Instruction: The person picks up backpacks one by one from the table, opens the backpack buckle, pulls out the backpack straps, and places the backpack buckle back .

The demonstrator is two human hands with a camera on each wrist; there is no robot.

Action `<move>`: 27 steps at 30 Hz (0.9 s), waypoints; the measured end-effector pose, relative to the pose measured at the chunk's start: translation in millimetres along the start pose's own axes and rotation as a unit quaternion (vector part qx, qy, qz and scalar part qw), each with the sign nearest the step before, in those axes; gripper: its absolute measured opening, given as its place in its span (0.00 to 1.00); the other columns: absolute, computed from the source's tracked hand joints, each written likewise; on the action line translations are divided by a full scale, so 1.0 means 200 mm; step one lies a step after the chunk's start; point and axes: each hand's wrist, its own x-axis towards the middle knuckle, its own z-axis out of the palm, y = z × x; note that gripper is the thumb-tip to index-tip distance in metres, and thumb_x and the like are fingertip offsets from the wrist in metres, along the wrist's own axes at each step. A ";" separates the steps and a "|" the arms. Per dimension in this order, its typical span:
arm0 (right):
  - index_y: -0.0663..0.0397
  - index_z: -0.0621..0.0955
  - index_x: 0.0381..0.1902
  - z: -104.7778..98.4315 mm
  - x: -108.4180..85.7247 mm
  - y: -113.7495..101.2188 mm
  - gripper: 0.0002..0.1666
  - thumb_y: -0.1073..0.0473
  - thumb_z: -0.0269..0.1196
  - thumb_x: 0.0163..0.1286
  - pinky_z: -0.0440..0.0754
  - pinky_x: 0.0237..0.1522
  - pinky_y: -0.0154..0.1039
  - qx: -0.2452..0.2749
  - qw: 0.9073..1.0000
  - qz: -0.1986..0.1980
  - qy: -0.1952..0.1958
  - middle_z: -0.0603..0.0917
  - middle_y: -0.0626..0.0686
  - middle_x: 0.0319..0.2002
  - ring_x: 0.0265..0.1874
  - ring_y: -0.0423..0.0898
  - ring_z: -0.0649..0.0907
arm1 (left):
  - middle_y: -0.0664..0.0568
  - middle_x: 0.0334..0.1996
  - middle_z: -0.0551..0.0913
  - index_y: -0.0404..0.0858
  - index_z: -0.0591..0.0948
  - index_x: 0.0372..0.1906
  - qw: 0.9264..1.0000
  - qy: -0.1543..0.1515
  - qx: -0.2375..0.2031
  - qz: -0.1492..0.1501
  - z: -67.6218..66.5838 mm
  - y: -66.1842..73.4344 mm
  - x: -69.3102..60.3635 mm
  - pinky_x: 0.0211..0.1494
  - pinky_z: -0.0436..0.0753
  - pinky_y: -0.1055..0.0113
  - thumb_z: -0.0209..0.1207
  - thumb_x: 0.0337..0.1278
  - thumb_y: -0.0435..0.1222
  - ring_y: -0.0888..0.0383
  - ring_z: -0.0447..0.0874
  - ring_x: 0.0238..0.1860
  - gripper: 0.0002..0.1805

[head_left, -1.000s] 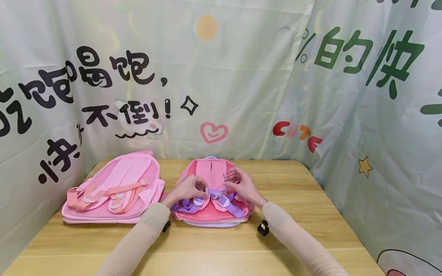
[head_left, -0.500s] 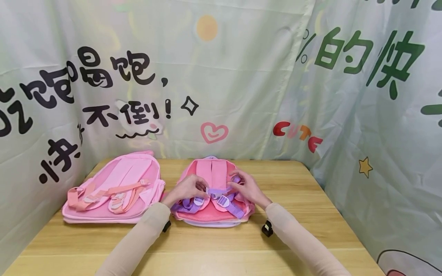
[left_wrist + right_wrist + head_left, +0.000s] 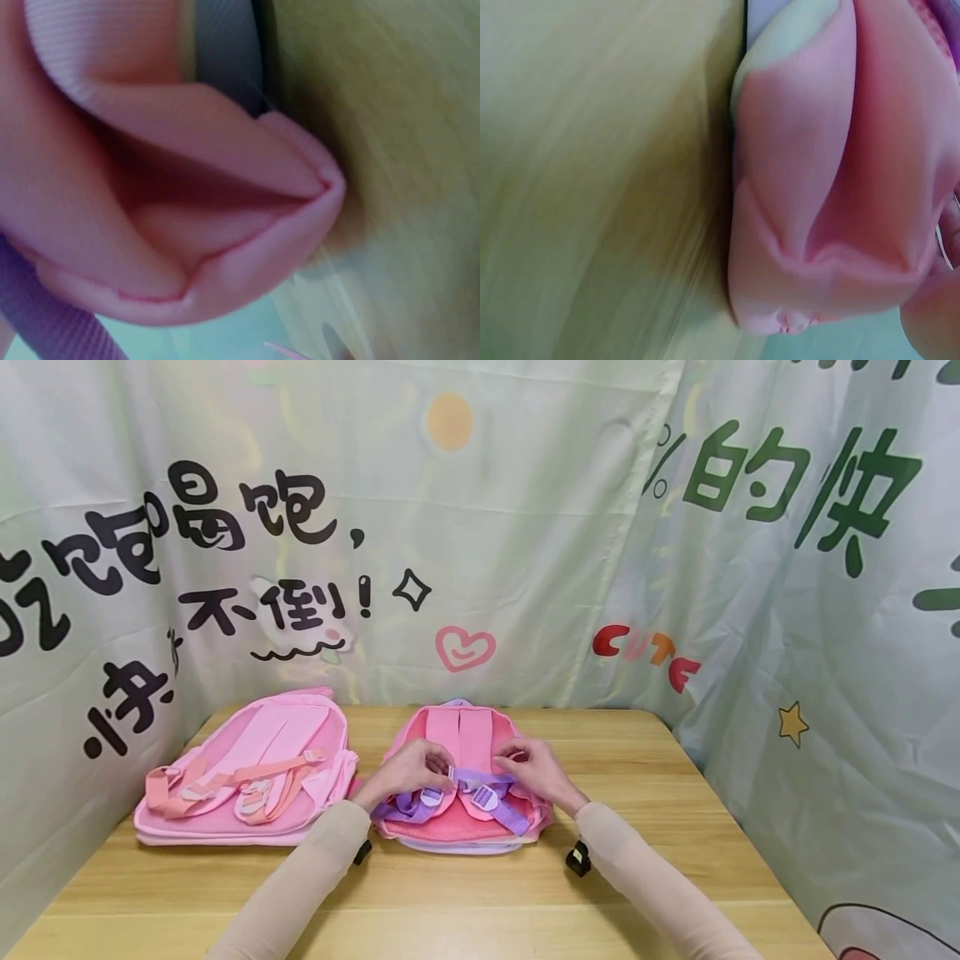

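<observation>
A pink backpack lies back-side up on the table, with purple webbing straps and white buckles. Across its middle runs a purple strap between my hands. My left hand pinches the strap's left end near a small white buckle. Thumb and fingertips of my right hand pinch the strap farther right; the exact grip is partly hidden. Both wrist views are filled mostly by the backpack's folded pink side. Part of the right hand shows at that wrist view's right edge.
Left of my left hand lies a second, lighter pink backpack with tangled orange straps. Both bags rest on a wooden table. Printed curtains stand around its back and sides.
The purple strap end that was raised at my right fingers is no longer up; the strap now runs out to the right fingers. My right hand shifted slightly; the left stayed in place.
</observation>
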 end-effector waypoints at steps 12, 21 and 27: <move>0.53 0.87 0.41 0.12 0.02 -0.07 0.10 0.57 0.70 0.63 0.83 0.49 0.41 -0.005 0.996 -0.049 -0.076 0.88 0.48 0.39 0.42 0.46 0.86 | 0.54 0.31 0.85 0.39 0.84 0.37 1.000 0.010 -0.022 0.007 -0.01 0.00 0.00 0.43 0.82 0.68 0.71 0.47 0.33 0.60 0.83 0.35 0.11; 0.49 0.86 0.41 0.18 0.04 -0.09 0.09 0.60 0.71 0.61 0.83 0.51 0.45 -0.017 0.992 -0.075 -0.100 0.88 0.48 0.40 0.44 0.45 0.86 | 0.52 0.32 0.86 0.39 0.84 0.38 0.999 0.011 -0.052 0.010 -0.01 0.01 0.00 0.43 0.82 0.67 0.71 0.50 0.34 0.59 0.83 0.36 0.10; 0.46 0.85 0.36 0.21 0.05 -0.10 0.08 0.59 0.72 0.59 0.84 0.49 0.42 -0.025 0.992 -0.077 -0.095 0.87 0.45 0.37 0.41 0.41 0.85 | 0.49 0.33 0.86 0.36 0.83 0.40 0.997 0.009 -0.070 0.013 0.00 0.01 0.00 0.43 0.82 0.68 0.70 0.51 0.34 0.59 0.83 0.36 0.11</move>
